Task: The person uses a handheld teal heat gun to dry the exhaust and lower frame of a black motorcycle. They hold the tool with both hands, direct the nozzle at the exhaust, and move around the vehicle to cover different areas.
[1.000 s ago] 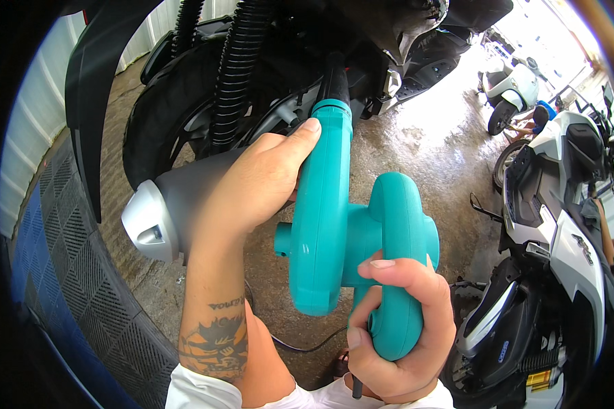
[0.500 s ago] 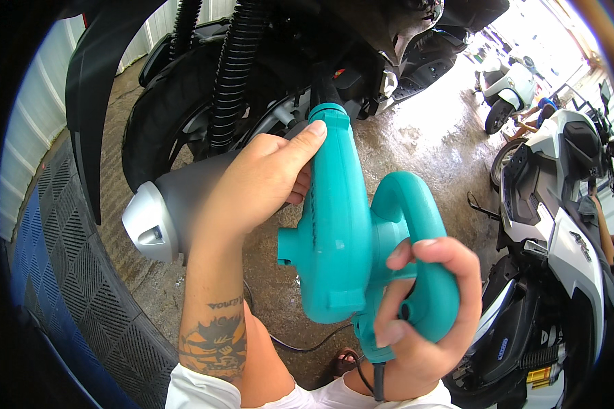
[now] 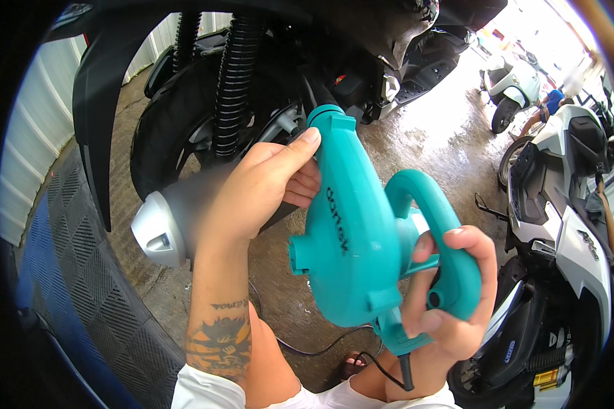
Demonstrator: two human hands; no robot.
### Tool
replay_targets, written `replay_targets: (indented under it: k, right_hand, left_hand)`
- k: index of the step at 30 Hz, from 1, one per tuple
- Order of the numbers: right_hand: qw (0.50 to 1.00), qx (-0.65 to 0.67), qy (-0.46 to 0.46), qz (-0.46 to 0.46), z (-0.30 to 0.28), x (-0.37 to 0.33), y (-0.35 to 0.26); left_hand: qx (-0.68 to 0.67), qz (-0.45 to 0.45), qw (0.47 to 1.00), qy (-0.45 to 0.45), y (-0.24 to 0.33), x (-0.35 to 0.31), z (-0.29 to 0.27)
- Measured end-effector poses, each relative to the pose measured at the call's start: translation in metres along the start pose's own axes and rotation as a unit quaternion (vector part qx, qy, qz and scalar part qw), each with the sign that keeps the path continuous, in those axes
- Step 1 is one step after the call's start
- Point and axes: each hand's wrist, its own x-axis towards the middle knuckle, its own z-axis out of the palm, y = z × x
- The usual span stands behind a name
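A teal electric blower [image 3: 351, 238] with a black nozzle [image 3: 314, 88] is in both of my hands. Around its looped rear handle the fingers of my right hand [image 3: 454, 300] are wrapped. My left hand [image 3: 266, 180] steadies the neck near the nozzle, thumb on the casing and fingers curled against its side. The nozzle points into the dark underside of a motorcycle, beside its rear wheel [image 3: 157, 129] and a black coil spring [image 3: 235, 88]. Under my left forearm lies the grey exhaust muffler [image 3: 191, 198] with its silver end cap [image 3: 157, 228]. The nozzle's tip is lost in shadow.
A power cord [image 3: 406, 371] trails from the blower's base across the wet concrete floor [image 3: 430, 150]. White scooters [image 3: 559, 225] stand along the right, with a person [image 3: 549, 109] crouching farther back. Dark and blue floor tiles [image 3: 82, 293] and a corrugated wall [image 3: 41, 129] line the left.
The blower's rear end has swung to the right with my right hand and turned slightly, showing more of its side. My left hand keeps its place at the neck.
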Motion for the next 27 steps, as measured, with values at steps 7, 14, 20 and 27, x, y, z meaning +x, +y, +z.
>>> replay_targets:
  k: [7, 14, 20, 27]
  right_hand:
    - [0.988, 0.148, -0.033, -0.028, -0.033, 0.019, 0.004]
    - [0.988, 0.142, -0.044, -0.030, -0.037, 0.021, 0.009]
    - [0.979, 0.194, -0.064, -0.024, -0.039, 0.026, 0.013]
    - [0.973, 0.216, -0.074, -0.023, -0.038, 0.029, 0.016]
  left_hand:
    - [-0.055, 0.046, 0.996, -0.049, 0.002, -0.001, -0.004]
    - [-0.063, 0.088, 0.993, -0.042, -0.001, -0.002, 0.000]
    - [-0.074, 0.108, 0.991, -0.017, -0.002, -0.002, -0.005]
    - [-0.083, 0.129, 0.988, -0.009, -0.002, -0.004, -0.007]
